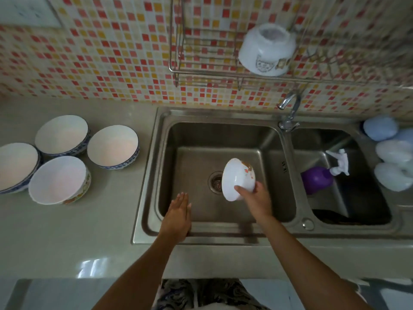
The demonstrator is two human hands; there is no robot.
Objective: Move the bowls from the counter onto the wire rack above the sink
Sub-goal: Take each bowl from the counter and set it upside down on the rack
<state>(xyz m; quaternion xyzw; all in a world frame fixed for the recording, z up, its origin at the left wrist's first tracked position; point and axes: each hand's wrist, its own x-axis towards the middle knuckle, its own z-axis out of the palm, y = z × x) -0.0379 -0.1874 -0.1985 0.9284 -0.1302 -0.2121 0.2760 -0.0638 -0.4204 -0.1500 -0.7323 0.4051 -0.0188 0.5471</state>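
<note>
- We hold a small white bowl (238,178) in our right hand (257,199), tipped on its side over the main basin of the sink (161,121), its mouth facing left and its patterned wall turned up.
- It looks like glazed ceramic, so we judge it stiff, light enough for one hand, breakable if knocked on steel, and possibly slick.
- Our right thumb lies across the inside near the rim while the other fingers curl round the outer wall; a pinch over the rim like this seems the safest hold.
- Our left hand (177,214) hovers flat above the sink's front-left corner, fingers straight and close together, holding nothing.
- Four more bowls (112,147) stand upright in a cluster on the counter (67,231) to the left, well apart from the sink.
- One bowl (267,50) already sits upside down on the wire rack (201,72) against the tiled wall above the sink.
</note>
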